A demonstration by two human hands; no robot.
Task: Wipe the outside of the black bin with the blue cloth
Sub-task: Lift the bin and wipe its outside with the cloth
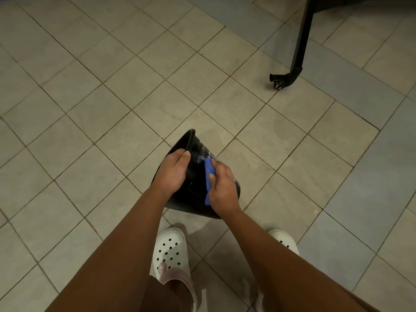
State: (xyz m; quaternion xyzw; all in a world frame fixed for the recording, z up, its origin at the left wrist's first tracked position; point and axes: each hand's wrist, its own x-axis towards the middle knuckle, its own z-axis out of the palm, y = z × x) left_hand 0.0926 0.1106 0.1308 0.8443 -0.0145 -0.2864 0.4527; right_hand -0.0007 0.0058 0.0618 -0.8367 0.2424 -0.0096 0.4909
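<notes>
Black bin [193, 188] is tipped over on its side above the tiled floor [112, 86], just beyond the person's feet, its open rim turned up and to the left and its base toward the lower right. Whether its lower edge touches the tiles or is lifted clear cannot be told. The mouth faces away from the camera, so the inside is hidden and nothing can be said of any contents.

The left hand [173, 172] grips the rim, fingers curled over the edge with the thumb on the outer wall. The right hand [221, 188] presses the blue cloth [209, 176] flat against the bin's outer side, fingers held together over it and the thumb laid along its edge; only a narrow strip of cloth shows beside the hand, the rest lies under the palm. Pale wet streaks shine on the black wall just above the cloth, toward the rim.

Both forearms reach in from the bottom edge of the picture and cover much of the bin's near side. Beneath them stand two white clogs [171, 251] with holes, the right one mostly hidden by the right arm. At the top right corner a black furniture leg [300, 41] comes down to a castor on the floor; what it carries is cut off by the frame.
</notes>
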